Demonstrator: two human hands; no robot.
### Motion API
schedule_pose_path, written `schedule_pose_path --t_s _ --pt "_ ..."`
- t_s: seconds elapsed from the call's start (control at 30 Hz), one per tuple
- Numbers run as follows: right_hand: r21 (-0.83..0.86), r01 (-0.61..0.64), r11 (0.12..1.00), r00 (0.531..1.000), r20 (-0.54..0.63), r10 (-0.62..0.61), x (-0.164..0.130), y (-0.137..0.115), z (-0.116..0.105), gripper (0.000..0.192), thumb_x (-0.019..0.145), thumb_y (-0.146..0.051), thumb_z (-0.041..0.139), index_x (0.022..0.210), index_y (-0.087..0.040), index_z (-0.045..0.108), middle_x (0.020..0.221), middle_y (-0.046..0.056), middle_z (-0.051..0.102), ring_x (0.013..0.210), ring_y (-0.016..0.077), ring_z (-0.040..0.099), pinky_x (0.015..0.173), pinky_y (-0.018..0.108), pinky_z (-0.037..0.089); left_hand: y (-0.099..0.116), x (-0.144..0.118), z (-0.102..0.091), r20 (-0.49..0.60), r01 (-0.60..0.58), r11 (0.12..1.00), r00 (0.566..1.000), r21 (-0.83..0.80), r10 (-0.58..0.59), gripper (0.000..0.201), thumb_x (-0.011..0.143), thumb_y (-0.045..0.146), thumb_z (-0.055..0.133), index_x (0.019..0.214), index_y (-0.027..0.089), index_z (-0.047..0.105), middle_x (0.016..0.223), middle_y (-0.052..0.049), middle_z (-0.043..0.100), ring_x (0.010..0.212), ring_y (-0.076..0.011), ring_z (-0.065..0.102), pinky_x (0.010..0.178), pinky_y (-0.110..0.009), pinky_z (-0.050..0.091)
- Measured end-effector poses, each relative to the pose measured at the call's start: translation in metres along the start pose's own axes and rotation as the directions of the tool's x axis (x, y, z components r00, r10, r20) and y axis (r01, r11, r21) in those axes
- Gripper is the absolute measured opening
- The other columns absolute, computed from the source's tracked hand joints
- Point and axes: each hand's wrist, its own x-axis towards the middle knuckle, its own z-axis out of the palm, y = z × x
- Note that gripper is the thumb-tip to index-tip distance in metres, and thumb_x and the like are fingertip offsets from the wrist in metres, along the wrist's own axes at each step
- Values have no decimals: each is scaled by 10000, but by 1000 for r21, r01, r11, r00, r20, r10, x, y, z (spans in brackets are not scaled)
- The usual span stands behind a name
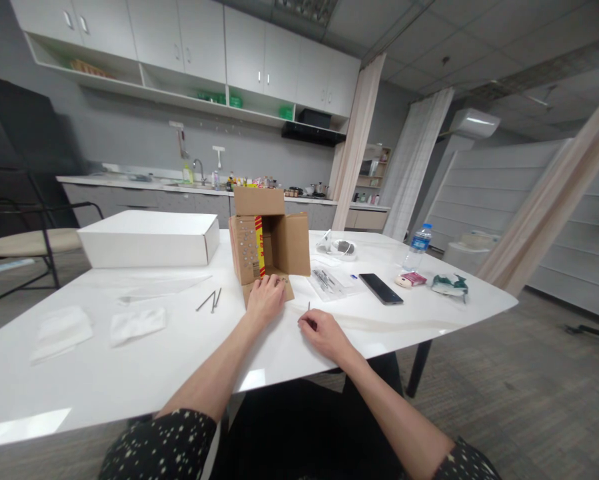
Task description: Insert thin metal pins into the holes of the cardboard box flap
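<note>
An open cardboard box stands on its side on the white table, its mouth towards me and its flaps folded out. My left hand rests on the lower flap with fingers apart, holding nothing I can see. Just right of the box, my right hand is closed in a pinch near the tabletop. A thin dark tip sticks up from its fingers and looks like a nail; most of it is hidden. Left of the box lie loose long nails. Small bumps dot the box's left face.
A white box stands at the back left, with folded white cloths nearer me. To the right are a plastic bag of small metal pieces, a phone, a pink packet, a water bottle and a green-white packet.
</note>
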Motion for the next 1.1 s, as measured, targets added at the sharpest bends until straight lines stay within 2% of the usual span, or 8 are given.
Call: schedule_pose_path --t_s 0.27,0.73,1.1 --pt "6 -3 1000 1000 -1 3 0 -1 0 168 853 -165 536 811 -167 699 772 38 672 692 151 569 675 252 414 -8 4 6 -2 -17 999 1000 38 17 331 943 169 355 1100 190 646 1130 -126 612 1033 -272 523 839 -407 372" --pt "-4 -4 1000 1000 4 4 0 -1 -1 174 850 -162 532 812 -172 702 766 35 675 694 154 575 679 252 416 -12 15 -6 52 -108 991 993 81 104 270 906 108 395 991 161 645 1013 -126 616 1000 -252 548 835 -377 384" --pt "-16 -13 1000 1000 13 14 0 -4 -2 169 852 -158 532 811 -163 696 776 37 676 692 151 573 671 250 414 -9 22 3 -1 -74 993 997 91 74 277 906 92 382 980 130 647 959 -137 621 949 -253 582 857 -380 383"
